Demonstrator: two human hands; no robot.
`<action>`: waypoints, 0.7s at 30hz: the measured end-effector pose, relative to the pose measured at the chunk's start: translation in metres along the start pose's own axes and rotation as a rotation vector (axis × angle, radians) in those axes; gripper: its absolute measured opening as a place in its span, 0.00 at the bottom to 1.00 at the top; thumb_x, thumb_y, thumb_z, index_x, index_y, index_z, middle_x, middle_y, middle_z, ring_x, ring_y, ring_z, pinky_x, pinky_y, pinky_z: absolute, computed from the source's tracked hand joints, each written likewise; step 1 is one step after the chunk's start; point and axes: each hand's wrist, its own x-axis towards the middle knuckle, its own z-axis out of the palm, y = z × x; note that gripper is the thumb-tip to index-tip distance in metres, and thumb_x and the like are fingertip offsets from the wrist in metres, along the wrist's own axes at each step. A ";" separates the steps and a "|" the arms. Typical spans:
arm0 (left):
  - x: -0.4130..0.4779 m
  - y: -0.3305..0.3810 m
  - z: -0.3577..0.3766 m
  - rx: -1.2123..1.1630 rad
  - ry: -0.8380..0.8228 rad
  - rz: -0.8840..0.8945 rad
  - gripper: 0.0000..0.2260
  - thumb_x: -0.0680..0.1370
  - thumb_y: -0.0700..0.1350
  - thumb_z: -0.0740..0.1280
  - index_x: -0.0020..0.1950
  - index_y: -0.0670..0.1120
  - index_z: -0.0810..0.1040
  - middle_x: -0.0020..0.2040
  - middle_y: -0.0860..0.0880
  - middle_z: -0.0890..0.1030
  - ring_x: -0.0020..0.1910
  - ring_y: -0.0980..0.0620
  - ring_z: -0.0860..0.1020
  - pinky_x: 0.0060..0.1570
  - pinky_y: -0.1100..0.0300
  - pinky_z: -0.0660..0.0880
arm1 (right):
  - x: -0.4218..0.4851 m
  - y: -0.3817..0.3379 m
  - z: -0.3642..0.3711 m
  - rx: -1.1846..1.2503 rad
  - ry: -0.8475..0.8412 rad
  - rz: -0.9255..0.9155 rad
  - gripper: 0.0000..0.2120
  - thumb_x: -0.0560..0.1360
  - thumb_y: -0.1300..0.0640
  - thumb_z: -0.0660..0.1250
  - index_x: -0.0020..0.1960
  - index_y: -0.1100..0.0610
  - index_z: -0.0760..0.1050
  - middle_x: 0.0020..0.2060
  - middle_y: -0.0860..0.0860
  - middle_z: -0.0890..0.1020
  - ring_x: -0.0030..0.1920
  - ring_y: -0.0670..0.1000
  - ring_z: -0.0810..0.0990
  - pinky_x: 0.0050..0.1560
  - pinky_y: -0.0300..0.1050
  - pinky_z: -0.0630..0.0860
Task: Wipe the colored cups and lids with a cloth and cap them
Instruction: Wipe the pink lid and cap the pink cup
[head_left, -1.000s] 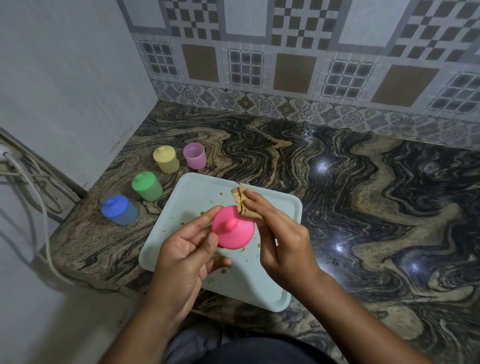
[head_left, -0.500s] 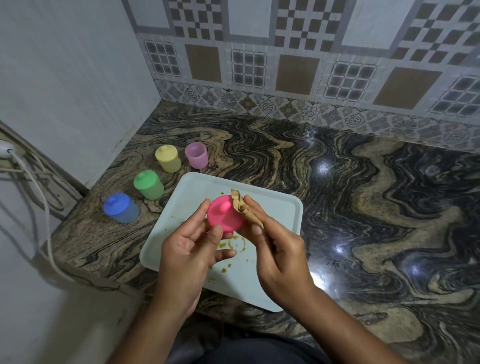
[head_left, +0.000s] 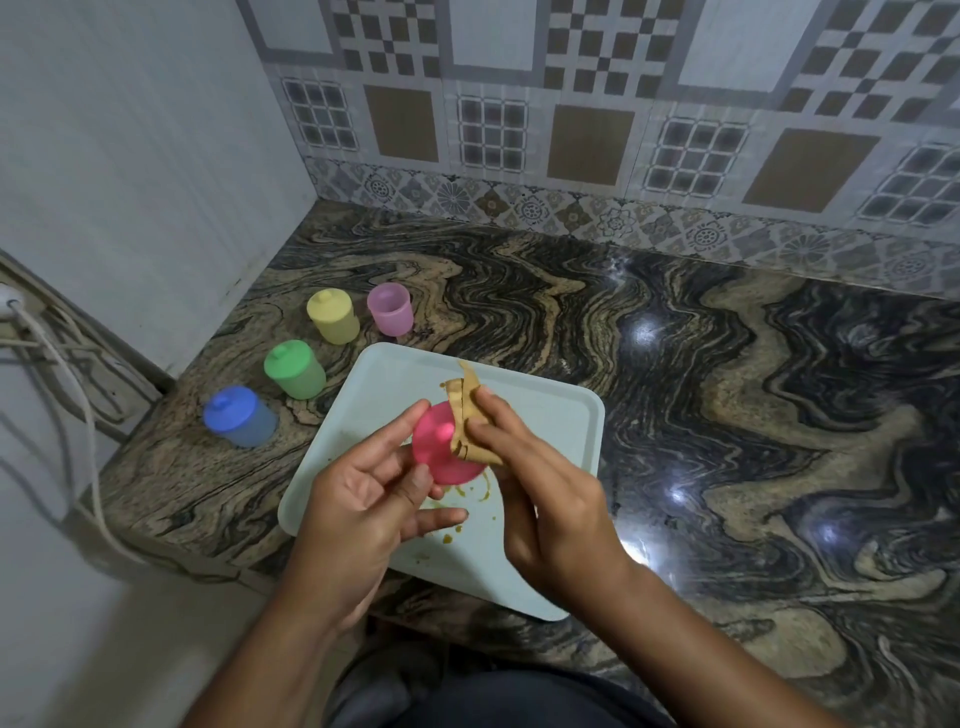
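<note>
A pale tray (head_left: 545, 415), smeared brown, lies on the marbled counter (head_left: 727, 415). A white cable (head_left: 95, 467) hangs at its left

Cannot see the right rim of the pink lid (head_left: 441, 460), covered by the cloth (head_left: 464, 415) and the right hand (head_left: 550, 499); same for its lower left edge, behind the thumb of the left hand (head_left: 358, 499). Cannot tell the amount of cloth folded under the right fingers (only a crumpled strip in view). Middle of the tray (head_left: 550, 415) lost behind both hands. Both forearms (head_left: 727, 675) cut off at the bottom edge, the white cable (head_left: 89, 431) at the left edge. Brown specks (head_left: 451, 538) on the tray too small to name
</note>
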 end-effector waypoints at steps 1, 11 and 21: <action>0.000 -0.001 -0.001 0.005 -0.024 -0.013 0.27 0.72 0.47 0.76 0.70 0.48 0.77 0.58 0.44 0.85 0.43 0.50 0.80 0.41 0.52 0.83 | 0.005 0.004 -0.002 -0.012 0.002 0.003 0.16 0.80 0.73 0.61 0.67 0.72 0.75 0.71 0.65 0.74 0.74 0.58 0.74 0.69 0.56 0.75; 0.007 -0.002 0.005 0.091 0.108 -0.071 0.23 0.78 0.33 0.68 0.70 0.49 0.76 0.51 0.57 0.86 0.49 0.46 0.84 0.40 0.49 0.84 | 0.011 -0.003 -0.002 0.551 0.027 0.592 0.16 0.85 0.62 0.59 0.68 0.52 0.78 0.64 0.46 0.83 0.66 0.49 0.81 0.62 0.53 0.81; 0.005 -0.014 0.020 0.386 0.175 0.021 0.16 0.77 0.42 0.73 0.60 0.59 0.80 0.55 0.58 0.85 0.42 0.52 0.87 0.37 0.49 0.84 | -0.015 0.010 0.014 0.450 0.041 0.651 0.17 0.84 0.56 0.61 0.72 0.53 0.76 0.68 0.46 0.80 0.68 0.45 0.78 0.66 0.52 0.79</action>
